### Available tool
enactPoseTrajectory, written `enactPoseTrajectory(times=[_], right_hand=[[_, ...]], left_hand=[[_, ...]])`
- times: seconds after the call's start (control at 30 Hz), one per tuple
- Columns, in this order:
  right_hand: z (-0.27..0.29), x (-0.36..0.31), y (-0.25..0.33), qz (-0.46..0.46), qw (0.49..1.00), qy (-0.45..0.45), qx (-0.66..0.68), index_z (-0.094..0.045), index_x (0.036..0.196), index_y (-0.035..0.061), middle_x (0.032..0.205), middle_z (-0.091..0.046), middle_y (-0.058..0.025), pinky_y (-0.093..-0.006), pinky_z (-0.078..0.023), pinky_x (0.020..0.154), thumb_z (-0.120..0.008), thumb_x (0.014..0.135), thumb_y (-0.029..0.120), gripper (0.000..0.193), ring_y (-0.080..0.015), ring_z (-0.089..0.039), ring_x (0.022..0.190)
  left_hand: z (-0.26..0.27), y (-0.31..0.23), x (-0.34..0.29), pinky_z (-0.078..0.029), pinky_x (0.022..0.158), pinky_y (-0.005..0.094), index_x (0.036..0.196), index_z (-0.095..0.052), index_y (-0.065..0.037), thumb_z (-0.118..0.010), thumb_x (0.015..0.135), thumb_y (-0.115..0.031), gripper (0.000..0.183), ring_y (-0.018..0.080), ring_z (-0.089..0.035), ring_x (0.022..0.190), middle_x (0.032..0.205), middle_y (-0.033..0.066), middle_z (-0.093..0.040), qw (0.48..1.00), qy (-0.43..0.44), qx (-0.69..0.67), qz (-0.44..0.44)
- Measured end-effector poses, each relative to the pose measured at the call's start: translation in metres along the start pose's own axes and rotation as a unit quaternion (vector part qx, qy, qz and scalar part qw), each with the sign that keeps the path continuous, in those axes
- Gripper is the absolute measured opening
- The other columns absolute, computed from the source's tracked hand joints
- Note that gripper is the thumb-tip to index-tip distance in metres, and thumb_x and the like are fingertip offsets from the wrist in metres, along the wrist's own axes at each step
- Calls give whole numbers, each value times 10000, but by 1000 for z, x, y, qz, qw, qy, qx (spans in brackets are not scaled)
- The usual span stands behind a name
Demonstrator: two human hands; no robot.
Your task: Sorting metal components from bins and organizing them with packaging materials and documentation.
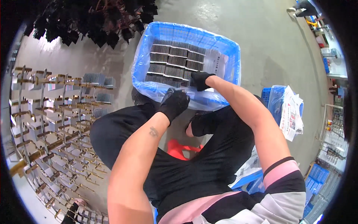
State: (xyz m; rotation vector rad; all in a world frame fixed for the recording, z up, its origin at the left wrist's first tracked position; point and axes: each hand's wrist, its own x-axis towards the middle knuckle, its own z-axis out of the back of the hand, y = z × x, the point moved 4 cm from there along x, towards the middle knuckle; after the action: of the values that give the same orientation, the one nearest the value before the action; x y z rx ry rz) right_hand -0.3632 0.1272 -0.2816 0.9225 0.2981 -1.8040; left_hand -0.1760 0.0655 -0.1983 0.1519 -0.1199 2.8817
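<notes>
Rows of finned metal heat sinks (176,61) lie packed side by side in a blue plastic crate (233,54) lined with clear film. My right hand (202,80), in a black glove, reaches inside the crate with curled fingers on a heat sink at the right end of the nearest row. My left hand (175,104), also gloved in black, is at the crate's near side, just below that row. Its fingers are bent inward, and whatever they hold is hidden.
On the left stands a rack of brass-coloured hooks (56,140) carrying several heat sinks. Dark pieces (89,18) hang at the top left. To my right, printed paper sheets (291,115) lie over another film-lined blue crate (275,104). Something red (177,148) shows between my legs.
</notes>
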Motion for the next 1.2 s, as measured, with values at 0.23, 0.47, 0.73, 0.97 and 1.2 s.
enactPoseTrajectory(times=[0.23,0.47,0.73,0.97,1.2], right_hand=[[1,-8,-6,55,998,-13,-25,-531,1115,-8,988,-649,-260,-462,-538,818,-723,655,159,525,-406,-645,969],[-15,-7,13,33,990,-133,-30,-625,1083,16,986,-675,-232,-469,-538,818,-720,703,225,444,-382,-667,944],[-12,-8,19,12,984,-176,-30,-568,1143,13,1004,-671,-229,-498,-537,789,-660,761,202,435,-388,-668,927],[23,-1,62,44,973,-226,-5,-552,1239,86,1254,-577,-222,-584,-474,885,-641,805,304,494,-393,-601,1097],[22,27,60,44,931,-351,-85,-512,1320,118,1395,-443,-189,-637,-252,1081,-733,710,430,720,-414,-312,1377]], left_hand=[[-23,-51,-18,-503,679,476,875,-684,-120,-538,856,-217,176,310,-662,787,877,130,-648,970,180,-135,-90],[-30,-47,-27,-510,671,465,890,-697,-135,-553,845,-211,169,331,-667,797,854,133,-647,963,167,-178,-115],[-33,-49,-25,-509,681,465,883,-695,-134,-569,834,-182,143,330,-670,817,867,129,-656,967,157,-172,-107],[-27,-47,-26,-507,680,458,860,-687,-128,-579,823,-173,123,313,-675,811,849,118,-667,968,170,-161,-96],[-26,-50,-17,-506,691,464,859,-693,-124,-567,824,-158,135,319,-681,817,833,119,-678,963,173,-180,-98]])
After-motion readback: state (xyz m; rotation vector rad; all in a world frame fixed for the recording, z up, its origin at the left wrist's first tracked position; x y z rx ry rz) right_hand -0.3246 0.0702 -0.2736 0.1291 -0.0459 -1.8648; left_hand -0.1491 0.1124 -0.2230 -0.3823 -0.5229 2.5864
